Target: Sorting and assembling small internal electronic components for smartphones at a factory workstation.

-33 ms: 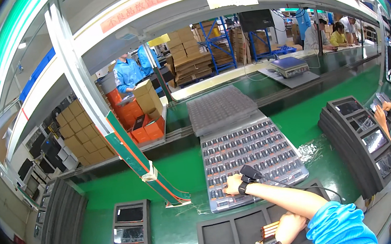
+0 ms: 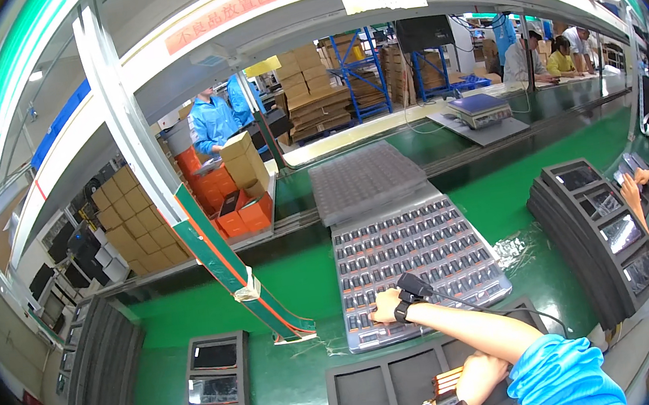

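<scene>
- Head view: the right hand [image 2: 388,305] reached across to the near-left part of a clear plastic tray [image 2: 366,342], its fingers bent down over the contents; whether they pinched a piece could not be made out.
- The tray, thin and shiny with a raised rim, lay on a smooth, glossy green tabletop [image 2: 300,265] and held rows of stubby dark pieces [image 2: 401,243] with orange accents.
- The left hand [image 2: 479,379] was low and nearer the body, beneath the right forearm, its fingers curled around several slim striped pieces [image 2: 446,381], black and orange, lined up side by side; the fingertips were hidden.
- The striped pieces were above a matte charcoal foam tray [image 2: 361,397] with squared recesses.
- A dark band [image 2: 404,310] circled the right wrist, with a boxy black device [image 2: 414,285] and thin cable beside it; the right arm wore a crinkled blue sleeve [image 2: 564,377].
- Beyond the clear tray, touching its far end, was a greyish translucent sheet [image 2: 368,180] with a dimpled surface.
- At left, a narrow foam frame [image 2: 243,372] held flat, glossy rectangular panels [image 2: 214,357].
- At right, stacked foam frames [image 2: 557,244] formed a thick, layered, soft-looking block.
</scene>
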The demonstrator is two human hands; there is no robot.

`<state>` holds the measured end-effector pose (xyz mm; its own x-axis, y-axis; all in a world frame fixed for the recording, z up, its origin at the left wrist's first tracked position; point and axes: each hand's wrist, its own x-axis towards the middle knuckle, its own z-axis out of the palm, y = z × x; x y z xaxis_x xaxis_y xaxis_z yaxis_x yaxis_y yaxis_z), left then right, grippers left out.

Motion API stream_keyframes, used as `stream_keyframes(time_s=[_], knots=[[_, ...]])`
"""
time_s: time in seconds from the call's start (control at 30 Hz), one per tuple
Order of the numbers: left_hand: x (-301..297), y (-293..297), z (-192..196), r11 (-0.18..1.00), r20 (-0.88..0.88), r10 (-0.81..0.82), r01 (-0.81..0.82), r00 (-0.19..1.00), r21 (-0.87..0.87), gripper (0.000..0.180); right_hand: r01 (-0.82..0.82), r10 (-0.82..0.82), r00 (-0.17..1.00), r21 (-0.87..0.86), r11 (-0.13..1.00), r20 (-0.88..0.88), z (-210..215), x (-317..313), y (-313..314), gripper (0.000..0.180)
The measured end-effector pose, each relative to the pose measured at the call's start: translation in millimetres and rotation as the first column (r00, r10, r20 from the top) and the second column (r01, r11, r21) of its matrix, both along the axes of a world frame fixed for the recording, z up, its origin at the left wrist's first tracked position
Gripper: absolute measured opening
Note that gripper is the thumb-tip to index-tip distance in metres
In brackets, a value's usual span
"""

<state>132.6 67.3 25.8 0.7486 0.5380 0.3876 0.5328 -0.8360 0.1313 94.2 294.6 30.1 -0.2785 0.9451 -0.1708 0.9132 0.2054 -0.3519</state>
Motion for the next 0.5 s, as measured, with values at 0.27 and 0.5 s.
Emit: stream_keyframes(time_s=[0.27,0.5], knots=[[-0.9,-0.9,1.9,1.0,0.01,-0.022,0.022,1.0,-0.005,0.016,-0.033,0.036,0.997,-0.051,0.998,0.063,1.3,5.6,6.0,0.041],[2.0,-2.5,-5.4,1.0,-0.059,0.003,-0.002,0.998,0.015,0.012,-0.016,-0.006,0.984,-0.121,0.992,-0.177,4.1,15.4,1.5,0.028]])
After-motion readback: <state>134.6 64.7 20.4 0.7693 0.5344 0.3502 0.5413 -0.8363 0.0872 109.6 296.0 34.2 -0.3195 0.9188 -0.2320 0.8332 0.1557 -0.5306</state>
